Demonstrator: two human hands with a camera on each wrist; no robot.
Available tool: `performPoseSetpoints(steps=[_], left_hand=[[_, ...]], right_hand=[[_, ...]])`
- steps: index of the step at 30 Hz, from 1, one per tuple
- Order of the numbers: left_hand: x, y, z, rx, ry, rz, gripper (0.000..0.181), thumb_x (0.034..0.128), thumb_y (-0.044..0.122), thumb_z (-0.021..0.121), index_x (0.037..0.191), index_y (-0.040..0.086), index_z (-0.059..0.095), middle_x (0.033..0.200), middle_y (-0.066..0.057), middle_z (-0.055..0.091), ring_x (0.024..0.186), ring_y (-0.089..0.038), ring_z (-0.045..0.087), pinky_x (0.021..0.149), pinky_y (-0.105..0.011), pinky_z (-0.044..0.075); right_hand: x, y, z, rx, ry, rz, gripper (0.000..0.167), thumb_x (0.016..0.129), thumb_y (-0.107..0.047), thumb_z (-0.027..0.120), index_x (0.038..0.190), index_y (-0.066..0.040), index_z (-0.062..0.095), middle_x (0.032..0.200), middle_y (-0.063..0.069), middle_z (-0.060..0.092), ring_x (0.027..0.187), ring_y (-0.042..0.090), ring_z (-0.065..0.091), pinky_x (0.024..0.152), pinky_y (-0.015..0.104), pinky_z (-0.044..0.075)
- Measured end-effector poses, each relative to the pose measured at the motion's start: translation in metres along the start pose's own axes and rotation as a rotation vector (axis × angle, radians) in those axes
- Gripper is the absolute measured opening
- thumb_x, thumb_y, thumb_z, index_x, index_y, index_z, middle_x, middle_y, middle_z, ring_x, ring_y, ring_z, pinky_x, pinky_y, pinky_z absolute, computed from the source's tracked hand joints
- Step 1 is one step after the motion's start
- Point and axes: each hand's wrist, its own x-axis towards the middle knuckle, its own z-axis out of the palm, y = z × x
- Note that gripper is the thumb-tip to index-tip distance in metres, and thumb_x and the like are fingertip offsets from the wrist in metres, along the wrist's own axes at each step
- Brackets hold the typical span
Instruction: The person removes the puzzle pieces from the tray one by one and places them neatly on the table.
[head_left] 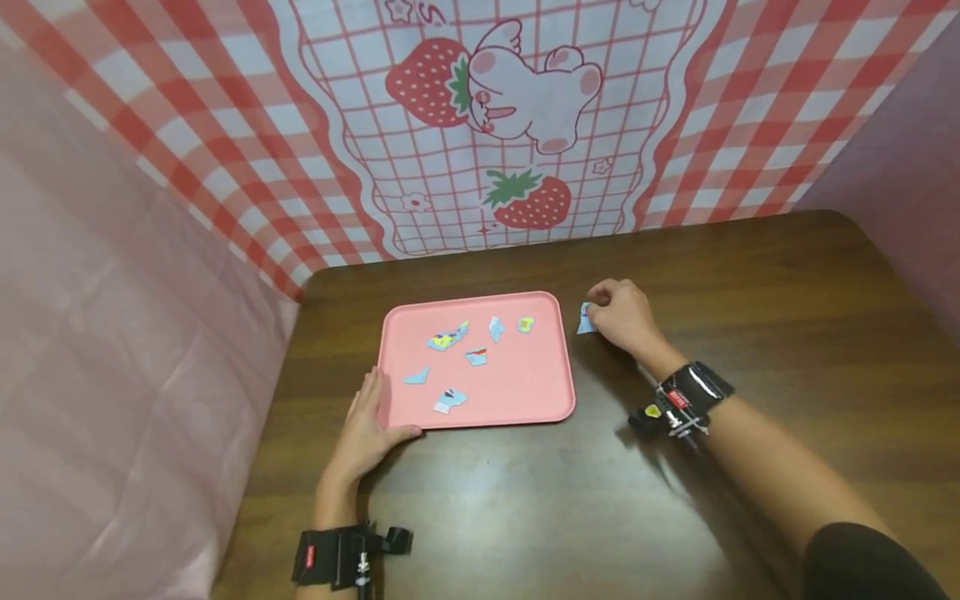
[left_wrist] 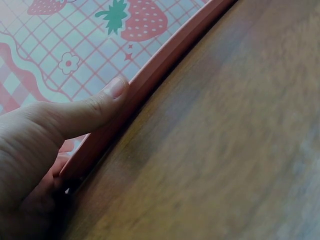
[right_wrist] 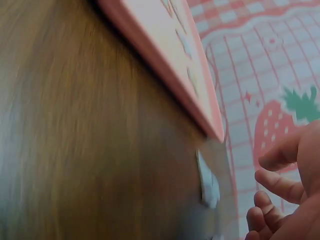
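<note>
A dark brown wood-grain counter (head_left: 795,325) stretches before you, its far corners rounded. Across its far side, you face a red-and-white gingham backdrop (head_left: 210,92) with a wavy red border framing a pale, grid-lined middle panel (head_left: 420,167). Strawberries, small flowers and a white cartoon animal (head_left: 547,96) decorate that panel; the animal's figure lies sideways from where you look. On your left hangs a pale pink drape (head_left: 112,317), softly creased, reaching down past the counter's edge. At your far right, a plain mauve surface (head_left: 892,175) closes off the scene. Pale light glints off the counter's near middle.
</note>
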Motion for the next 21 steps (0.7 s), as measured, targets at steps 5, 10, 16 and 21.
performPoseSetpoints(steps=[5,10,16,21], left_hand=[[-0.002,-0.003,0.0,0.002,-0.002,-0.001,0.123,0.0738,0.047,0.089,0.161,0.001,0.015,0.168,-0.018,0.009,0.154,-0.035,0.006,0.123,-0.053,0.005],[0.0,-0.003,0.004,-0.006,-0.001,0.009,0.124,0.073,0.049,0.089,0.161,0.002,0.015,0.168,-0.017,0.009,0.154,-0.035,0.006,0.123,-0.053,0.005],[0.001,-0.001,0.002,-0.005,-0.001,0.007,0.124,0.0733,0.047,0.089,0.161,0.001,0.015,0.168,-0.018,0.009,0.154,-0.034,0.005,0.123,-0.052,0.005],[0.002,-0.001,-0.002,0.004,-0.008,0.004,0.124,0.073,0.048,0.089,0.161,0.001,0.014,0.168,-0.017,0.009,0.154,-0.035,0.005,0.123,-0.053,0.005]], right_hand=[[0.004,-0.02,0.02,0.016,-0.011,-0.015,0.025,0.085,-0.012,0.062,0.105,-0.001,0.073,0.107,0.019,0.061,0.111,0.042,0.05,0.095,0.052,0.039],[0.004,-0.038,0.034,-0.009,-0.06,-0.046,0.021,0.087,-0.012,0.064,0.103,-0.004,0.075,0.101,0.016,0.063,0.101,0.036,0.055,0.087,0.048,0.044],[0.005,-0.045,0.048,-0.047,-0.13,-0.095,0.021,0.087,-0.011,0.064,0.103,-0.004,0.077,0.1,0.014,0.068,0.101,0.034,0.058,0.086,0.046,0.046],[0.007,-0.045,0.058,-0.115,-0.149,-0.14,0.024,0.087,-0.011,0.066,0.106,-0.004,0.078,0.106,0.016,0.07,0.105,0.038,0.058,0.087,0.048,0.049]])
